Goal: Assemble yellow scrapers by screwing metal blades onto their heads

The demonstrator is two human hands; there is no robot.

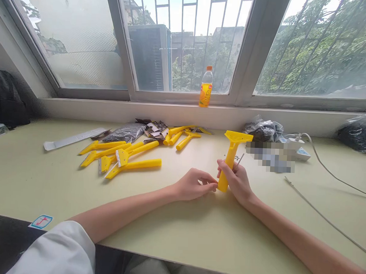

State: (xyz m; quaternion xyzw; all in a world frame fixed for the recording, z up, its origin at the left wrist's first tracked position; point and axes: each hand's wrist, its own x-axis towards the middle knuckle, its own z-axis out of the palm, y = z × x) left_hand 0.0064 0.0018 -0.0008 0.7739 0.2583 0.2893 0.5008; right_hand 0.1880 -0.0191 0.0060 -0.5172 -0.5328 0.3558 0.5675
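A yellow scraper (pixel 229 163) stands nearly upright above the table, its wide head on top. My right hand (pixel 240 182) is closed around its handle. A thin metal rod (pixel 240 159) also sticks up from the right hand; its lower part is hidden. My left hand (pixel 196 185) has thumb and forefinger pinched together against the lower left end of the handle. Whether something small is between those fingertips I cannot make out. Small metal bits (pixel 236 157), perhaps screws, lie just behind the right hand.
Several yellow scrapers (pixel 144 164) lie at left, with more yellow handles (pixel 185 141) behind. Near them are a black plastic-wrapped pack (pixel 125 132) and a pale strip (pixel 75 139). Cables (pixel 325 214) cross the right side. An orange drink bottle (pixel 206 89) stands on the sill.
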